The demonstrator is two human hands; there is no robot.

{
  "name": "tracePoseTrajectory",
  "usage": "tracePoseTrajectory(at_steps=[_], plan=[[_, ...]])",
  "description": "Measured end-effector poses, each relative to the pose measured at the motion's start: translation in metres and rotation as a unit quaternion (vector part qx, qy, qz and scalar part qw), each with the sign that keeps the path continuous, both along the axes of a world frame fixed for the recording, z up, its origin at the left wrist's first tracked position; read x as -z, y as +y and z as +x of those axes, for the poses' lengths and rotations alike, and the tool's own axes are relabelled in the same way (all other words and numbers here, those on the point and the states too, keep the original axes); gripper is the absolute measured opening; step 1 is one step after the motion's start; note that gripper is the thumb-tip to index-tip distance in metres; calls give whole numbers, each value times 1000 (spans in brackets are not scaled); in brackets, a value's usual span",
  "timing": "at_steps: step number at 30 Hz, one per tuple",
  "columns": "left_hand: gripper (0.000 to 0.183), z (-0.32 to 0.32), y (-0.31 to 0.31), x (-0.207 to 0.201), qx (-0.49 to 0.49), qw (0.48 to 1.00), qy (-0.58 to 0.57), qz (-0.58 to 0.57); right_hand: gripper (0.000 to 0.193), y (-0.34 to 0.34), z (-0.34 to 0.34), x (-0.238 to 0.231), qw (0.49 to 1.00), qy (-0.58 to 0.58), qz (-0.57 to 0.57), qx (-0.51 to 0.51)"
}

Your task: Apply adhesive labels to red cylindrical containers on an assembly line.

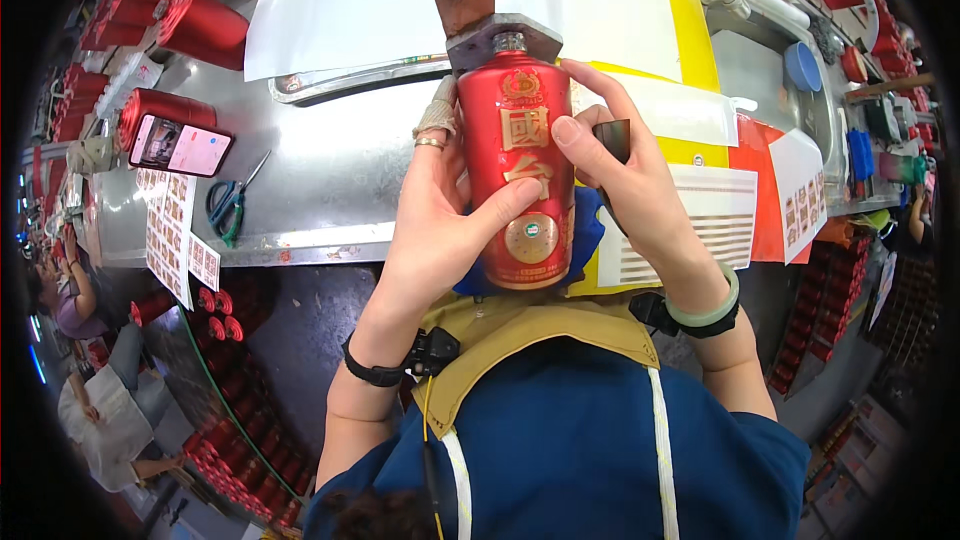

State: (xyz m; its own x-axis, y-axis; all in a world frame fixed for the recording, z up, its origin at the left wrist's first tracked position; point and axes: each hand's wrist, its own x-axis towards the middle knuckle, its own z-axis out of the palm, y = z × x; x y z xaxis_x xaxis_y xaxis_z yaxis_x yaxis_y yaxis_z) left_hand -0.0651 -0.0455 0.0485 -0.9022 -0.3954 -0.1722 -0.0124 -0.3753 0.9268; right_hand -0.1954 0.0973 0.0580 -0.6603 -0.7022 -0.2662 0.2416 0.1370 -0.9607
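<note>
A red bottle (515,200) with gold lettering and a round gold emblem lies with its neck pointing away from me, its open-looking glass mouth against a dark angular block (505,30). My left hand (440,195) wraps its left side, thumb across the front; one finger has a cloth wrap and another a ring. On the right side, my right hand (625,160) presses its thumb on the bottle, forefinger along the shoulder. A dark flat piece (612,140) is tucked in that hand; its kind is unclear. Blue cloth (585,235) shows beneath the bottle.
Scissors (230,202), a lit phone (180,146) and label sheets (170,230) lie at left on the metal bench (340,155). More red bottles (205,28) stand behind. White paper (620,10) and a striped sheet (690,225) cover the right. People work at far left.
</note>
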Motion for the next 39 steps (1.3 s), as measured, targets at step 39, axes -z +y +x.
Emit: tracePoseTrajectory(at_steps=[39], plan=[[74, 3, 1, 4, -17, 1000, 24, 6, 86, 3, 15, 5, 998, -5, -55, 6]])
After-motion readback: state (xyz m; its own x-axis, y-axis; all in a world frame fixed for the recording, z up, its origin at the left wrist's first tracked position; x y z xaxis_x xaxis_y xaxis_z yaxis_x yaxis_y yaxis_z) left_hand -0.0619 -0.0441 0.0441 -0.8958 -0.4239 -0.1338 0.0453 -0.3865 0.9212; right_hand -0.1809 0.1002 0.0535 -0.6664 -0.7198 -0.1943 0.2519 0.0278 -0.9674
